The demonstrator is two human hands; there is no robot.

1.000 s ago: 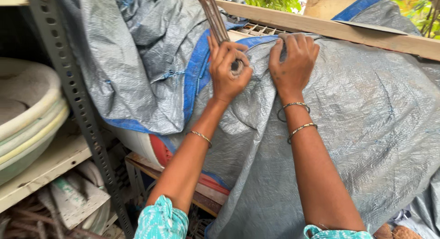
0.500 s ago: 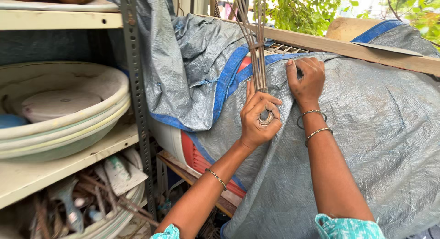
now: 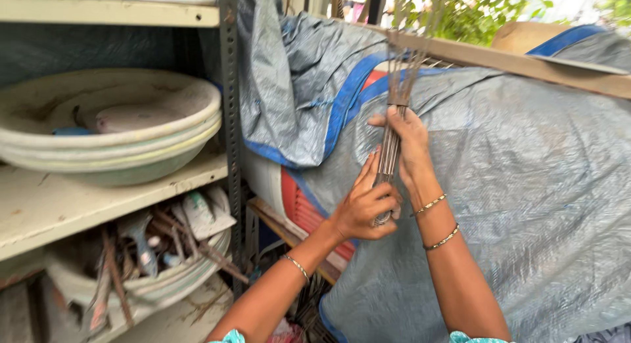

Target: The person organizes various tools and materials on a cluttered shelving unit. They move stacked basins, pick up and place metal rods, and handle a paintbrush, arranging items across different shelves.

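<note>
Both hands' grip encloses rake point(image 3: 394, 129) handle.

Left hand point(image 3: 363, 208): one thin gold bangle on wrist. Right hand point(image 3: 409, 144): two gold bangles. Both arms bare w/ teal patterned sleeves, just visible at bottom edge.

A single head-worn view looks forward and slightly down from close range. It faces a grey tarpaulin point(image 3: 526, 185) filling the right half, with a metal shelf point(image 3: 98, 198) along the left edge; both forearms rise from the bottom edge.
</note>
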